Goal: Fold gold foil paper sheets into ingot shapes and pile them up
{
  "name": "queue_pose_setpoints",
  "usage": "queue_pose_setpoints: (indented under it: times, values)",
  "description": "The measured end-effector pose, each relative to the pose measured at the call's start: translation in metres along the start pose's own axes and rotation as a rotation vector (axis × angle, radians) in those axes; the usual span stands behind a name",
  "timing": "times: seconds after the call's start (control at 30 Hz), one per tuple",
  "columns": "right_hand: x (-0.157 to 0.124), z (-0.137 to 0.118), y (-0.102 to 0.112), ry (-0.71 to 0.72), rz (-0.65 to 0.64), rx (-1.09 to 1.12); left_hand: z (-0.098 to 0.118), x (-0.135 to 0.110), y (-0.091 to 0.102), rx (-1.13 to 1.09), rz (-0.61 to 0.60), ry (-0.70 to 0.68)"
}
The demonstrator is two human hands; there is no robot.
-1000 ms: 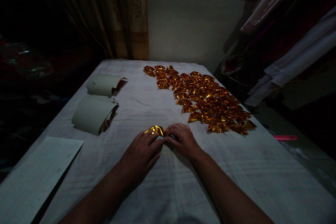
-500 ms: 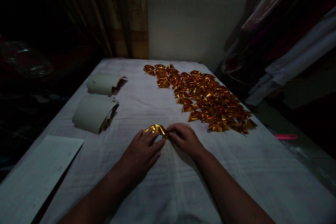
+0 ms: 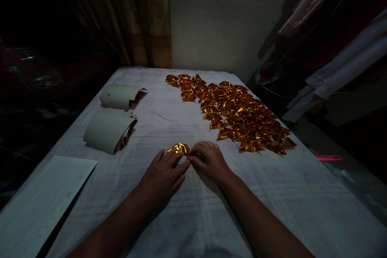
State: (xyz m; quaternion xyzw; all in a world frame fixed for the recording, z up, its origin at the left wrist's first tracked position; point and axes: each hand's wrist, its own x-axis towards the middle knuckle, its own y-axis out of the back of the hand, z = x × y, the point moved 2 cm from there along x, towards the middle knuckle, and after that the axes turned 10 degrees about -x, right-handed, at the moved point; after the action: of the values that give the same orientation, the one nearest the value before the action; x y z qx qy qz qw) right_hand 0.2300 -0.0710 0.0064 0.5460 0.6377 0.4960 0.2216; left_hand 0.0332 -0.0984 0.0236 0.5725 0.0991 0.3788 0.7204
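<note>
Between my hands, near the middle of the cloth-covered table, is a shiny gold foil paper piece (image 3: 180, 148), partly folded. My left hand (image 3: 165, 173) holds its left side and near edge, fingers closed over it, and a pale patch shows between the fingers. With thumb and fingertips, my right hand (image 3: 209, 158) pinches the right end of the foil. The fingers cover much of the piece's near side. To the right beyond my hands lies a spread of many folded gold foil pieces (image 3: 236, 109), pointed at their ends.
On the left are two curled stacks of pale-backed sheets, a far one (image 3: 119, 96) and a nearer one (image 3: 105, 131). A flat white board (image 3: 51, 197) lies at the front left. Clothes (image 3: 341, 64) hang at right; a pink handle (image 3: 329, 157) sticks out beside the table (image 3: 169, 225).
My right fingertips have shifted slightly left, pressing the foil's right end inward. My left hand has barely moved. The other pieces lie as before.
</note>
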Motion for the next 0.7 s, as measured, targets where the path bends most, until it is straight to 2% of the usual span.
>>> queue_pose_setpoints:
  times: [0.3, 0.7]
  values:
    - [0.002, 0.001, -0.002, -0.035, -0.036, 0.006, -0.001, 0.0, 0.005, -0.045, -0.013, 0.013]
    - [0.002, -0.006, -0.005, -0.043, -0.003, -0.097, -0.003, 0.003, 0.01, -0.078, -0.086, -0.025]
